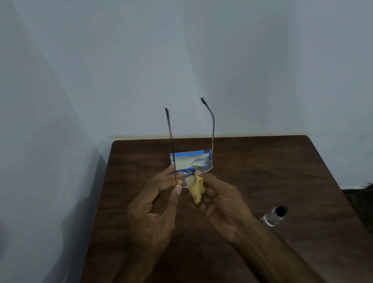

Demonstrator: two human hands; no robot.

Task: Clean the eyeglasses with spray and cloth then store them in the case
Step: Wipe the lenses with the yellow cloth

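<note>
The eyeglasses (202,165) have round lenses and thin metal arms that point up and away from me, unfolded. My left hand (152,211) pinches the frame at the left hinge, by the left lens. My right hand (223,203) holds a yellow cloth (197,190) pressed against the left lens from the right side. Both hands are raised above the brown wooden table (272,176). Behind the glasses, a blue and white case (185,160) lies on the table. A small clear spray bottle (275,216) with a black cap lies on its side at the right.
The table stands in a corner, with pale walls close behind it and to its left. A dark floor shows beyond the table's right edge (328,167).
</note>
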